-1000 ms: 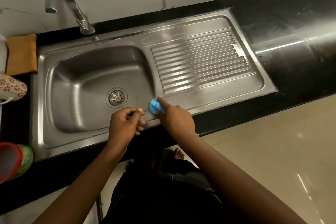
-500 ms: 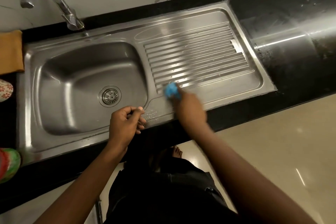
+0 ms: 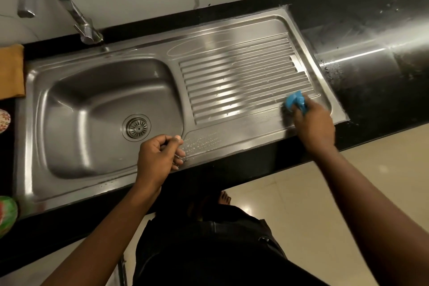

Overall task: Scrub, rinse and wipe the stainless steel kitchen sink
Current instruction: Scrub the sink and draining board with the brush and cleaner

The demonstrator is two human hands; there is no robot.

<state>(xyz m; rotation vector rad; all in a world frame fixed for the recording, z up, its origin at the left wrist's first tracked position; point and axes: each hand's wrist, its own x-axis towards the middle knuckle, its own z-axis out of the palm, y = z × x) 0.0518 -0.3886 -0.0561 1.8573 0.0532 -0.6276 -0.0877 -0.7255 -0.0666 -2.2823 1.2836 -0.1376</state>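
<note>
Two hands at the sink point(image 3: 81, 193), one scrubbing.

Head view: the right hand point(image 3: 312, 123) grips a blue scrubber point(image 3: 295, 101), pressed on the drainboard point(image 3: 243, 127) at its near right corner. To scrub well, I judge: firm strokes along the ribs point(image 3: 232, 90), not across, so each groove is reached. The scrubber pokes out beyond the fingers; the ribs lie just left of them. The left hand point(image 3: 157, 158) is clenched, nothing seen in it, resting on the front rim beside the basin point(image 3: 97, 111).
</note>
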